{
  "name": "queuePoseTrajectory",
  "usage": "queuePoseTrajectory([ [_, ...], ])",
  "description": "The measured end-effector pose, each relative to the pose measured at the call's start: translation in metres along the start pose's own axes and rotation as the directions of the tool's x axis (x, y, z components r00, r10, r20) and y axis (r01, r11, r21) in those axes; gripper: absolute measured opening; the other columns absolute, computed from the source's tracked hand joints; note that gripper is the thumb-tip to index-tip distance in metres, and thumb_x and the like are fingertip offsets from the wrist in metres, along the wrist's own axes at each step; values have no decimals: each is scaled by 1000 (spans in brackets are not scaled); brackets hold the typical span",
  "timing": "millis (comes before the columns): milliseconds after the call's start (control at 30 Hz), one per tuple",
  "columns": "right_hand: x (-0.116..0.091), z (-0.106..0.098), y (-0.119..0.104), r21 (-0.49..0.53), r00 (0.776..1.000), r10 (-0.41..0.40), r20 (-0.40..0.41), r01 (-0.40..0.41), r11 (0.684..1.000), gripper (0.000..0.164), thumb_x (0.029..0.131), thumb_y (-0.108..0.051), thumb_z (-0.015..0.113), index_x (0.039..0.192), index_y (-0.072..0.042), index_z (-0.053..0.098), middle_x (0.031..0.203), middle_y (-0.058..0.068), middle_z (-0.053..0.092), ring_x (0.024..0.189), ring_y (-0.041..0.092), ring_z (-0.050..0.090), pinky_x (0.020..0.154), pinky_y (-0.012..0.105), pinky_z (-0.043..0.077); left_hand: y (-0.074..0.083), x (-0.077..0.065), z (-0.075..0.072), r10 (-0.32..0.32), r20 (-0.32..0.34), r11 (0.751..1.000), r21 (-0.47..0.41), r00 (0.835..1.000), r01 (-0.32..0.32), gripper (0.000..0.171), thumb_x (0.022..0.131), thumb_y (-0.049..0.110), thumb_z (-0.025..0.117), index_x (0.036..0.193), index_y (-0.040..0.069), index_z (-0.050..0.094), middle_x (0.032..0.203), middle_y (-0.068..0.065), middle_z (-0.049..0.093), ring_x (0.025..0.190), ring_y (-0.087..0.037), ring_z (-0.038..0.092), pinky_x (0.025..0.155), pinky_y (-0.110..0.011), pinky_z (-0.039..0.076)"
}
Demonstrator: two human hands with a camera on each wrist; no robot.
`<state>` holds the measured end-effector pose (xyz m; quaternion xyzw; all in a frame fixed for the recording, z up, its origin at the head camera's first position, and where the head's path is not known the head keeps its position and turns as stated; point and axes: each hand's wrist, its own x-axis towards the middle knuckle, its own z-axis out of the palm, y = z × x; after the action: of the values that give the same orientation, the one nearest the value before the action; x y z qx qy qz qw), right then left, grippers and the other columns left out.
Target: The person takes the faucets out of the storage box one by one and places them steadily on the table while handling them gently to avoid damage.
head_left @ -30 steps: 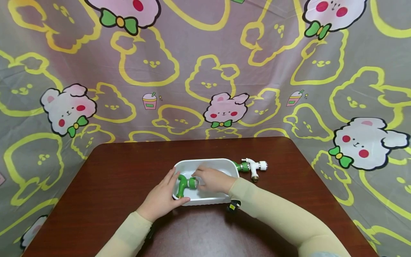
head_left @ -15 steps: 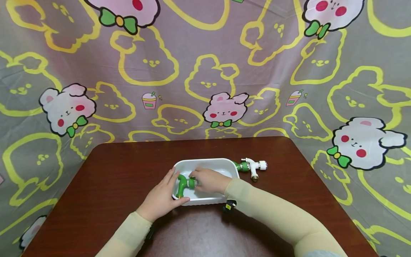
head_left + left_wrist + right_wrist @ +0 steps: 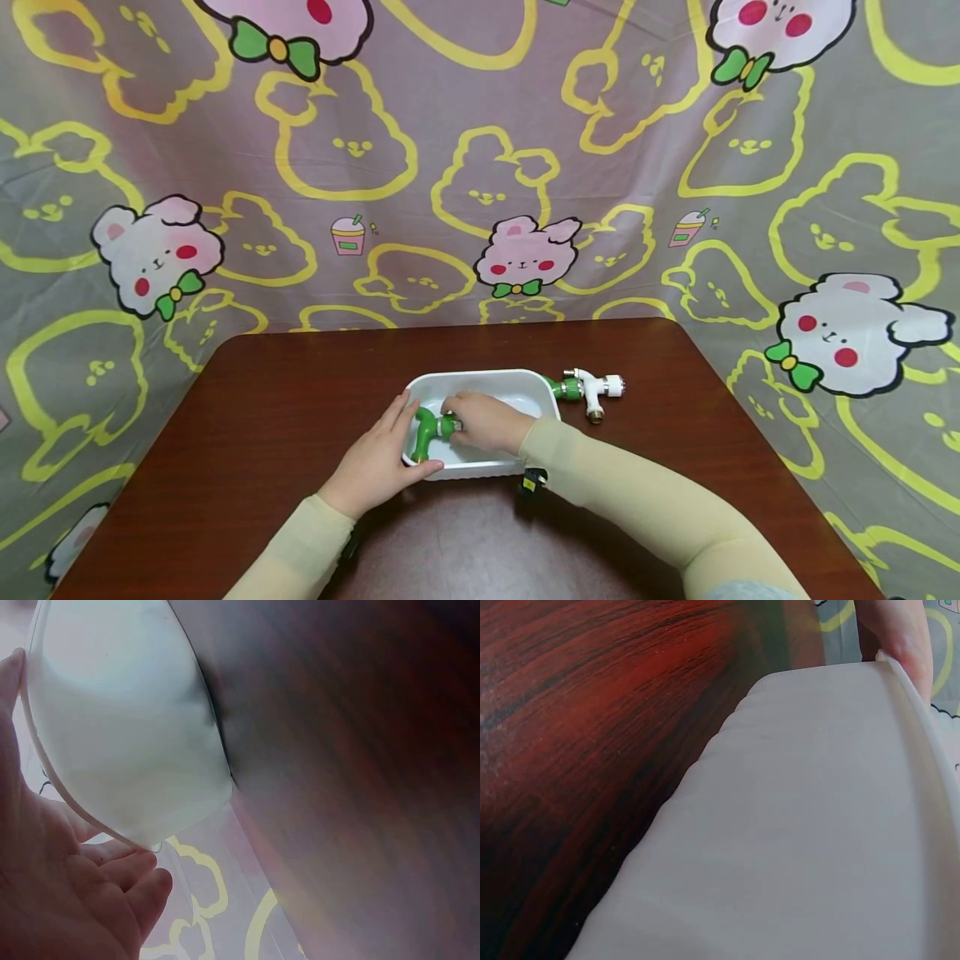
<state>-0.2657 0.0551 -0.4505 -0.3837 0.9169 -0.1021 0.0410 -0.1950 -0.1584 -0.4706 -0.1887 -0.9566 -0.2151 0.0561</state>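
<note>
In the head view, a white plastic tub [image 3: 480,472] stands on the table. A green tap [image 3: 426,433] lies at its left end, with a brass-coloured tip toward the front rim and a ringed silver end to the right. My right hand [image 3: 487,421] reaches inside and pinches that silver end, its fingertips partly hidden. My left hand [image 3: 378,458] holds the tub's left end, fingers along the left rim, thumb on the front rim. The left wrist view shows its fingers [image 3: 146,896] at the tub's rim; the right wrist view mostly shows the tub's side wall [image 3: 802,810].
Right of the tub lies a white tap [image 3: 592,388] with a silver-ringed knob, beside a green tap [image 3: 568,389] partly hidden by the tub. A patterned cloth [image 3: 420,167] hangs behind the dark brown wooden table [image 3: 300,392].
My right hand has shifted slightly left and closed its fingertips on the green tap's silver end, its forearm following. My left hand, the tub and the white tap stay put.
</note>
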Motion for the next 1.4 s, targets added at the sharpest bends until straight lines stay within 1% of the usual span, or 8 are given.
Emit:
queuePoseTrajectory([
  [233,-2,0,-1,13,1000,5,-12,-5,1000,37,92,-25,79,122,-8,67,109,3,70,97,15,65,91,33,55,1,0,1,5,-11,1000,2,1000,-5,102,85,62,76,156,-1,39,165,-26,30,137,-42,54,102,-52,53],
  [367,-2,0,-2,14,1000,6,-25,-6,1000,38,91,-25,79,123,-7,67,109,3,71,98,15,65,92,32,55,1,0,1,-2,-1,1000,-2,1000,2,102,86,62,75,157,0,38,166,-25,29,139,-42,52,103,-52,52],
  [500,-1,1,0,19,999,10,-42,-9,1000,38,92,-25,78,123,-8,67,108,3,70,93,13,63,89,31,55,0,1,1,-4,9,1000,-5,1000,4,103,86,64,74,158,1,37,167,-24,27,141,-42,51,103,-52,52],
  [600,-1,3,2,45,997,8,-71,-5,999,35,91,-25,77,121,-8,67,105,2,69,91,12,62,87,30,55,-1,0,2,0,5,1000,-9,1000,0,103,86,66,73,158,0,38,167,-25,28,140,-42,51,103,-52,52],
  [767,-2,3,4,87,993,-6,-121,17,996,33,90,-22,76,118,-8,66,104,2,68,92,13,63,86,29,55,-1,1,1,2,0,1000,-8,1000,-2,102,86,66,73,157,1,38,166,-26,29,138,-43,53,102,-52,53],
  [967,-3,1,4,103,990,-4,-138,19,994,32,90,-22,76,118,-7,67,103,3,68,91,12,63,85,28,55,-1,0,0,-1,0,1000,1,1000,1,102,86,65,73,158,1,38,166,-25,29,137,-42,54,102,-52,53],
  [1167,-4,-2,5,116,988,28,-150,-11,993,33,91,-23,75,120,-9,67,108,2,68,92,10,62,85,26,55,0,0,0,-4,-5,1000,-6,1000,4,103,85,62,76,159,3,37,167,-23,28,139,-41,53,103,-52,52],
  [1400,-5,-5,9,138,981,6,-196,21,990,31,92,-20,74,120,-7,68,109,3,67,91,10,62,83,24,54,-1,1,2,6,-26,1000,0,1000,-6,103,84,62,77,158,2,38,166,-23,30,139,-42,53,103,-52,52],
])
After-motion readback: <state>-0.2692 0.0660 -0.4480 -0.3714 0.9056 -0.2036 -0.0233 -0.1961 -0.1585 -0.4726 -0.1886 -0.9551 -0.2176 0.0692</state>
